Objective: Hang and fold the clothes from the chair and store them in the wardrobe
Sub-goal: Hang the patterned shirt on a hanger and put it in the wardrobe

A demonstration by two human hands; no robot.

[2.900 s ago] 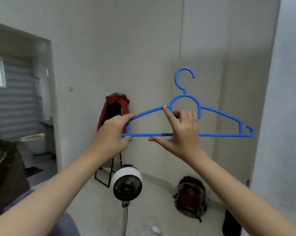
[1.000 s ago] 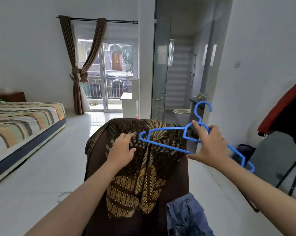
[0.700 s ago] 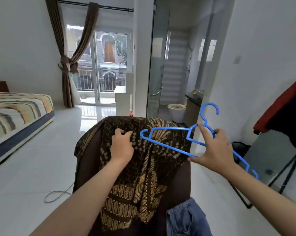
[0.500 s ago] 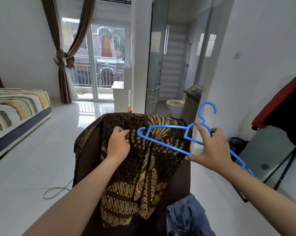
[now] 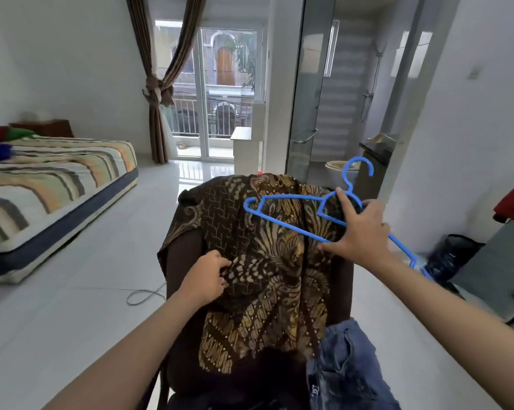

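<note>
Right hand [image 5: 365,232] gripping blue hanger [image 5: 282,216], left hand [image 5: 204,279] pinching batik shirt [image 5: 267,261] on chair [image 5: 181,261]

right hand [image 5: 365,229] holds a blue hanger [image 5: 285,218] over the chair [image 5: 184,261], left hand [image 5: 204,279] pinching the batik shirt [image 5: 267,261] draped on it

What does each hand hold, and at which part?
Right hand holds the blue hanger at its middle, below the hook. Left hand grips the batik shirt mid-cloth.
</note>
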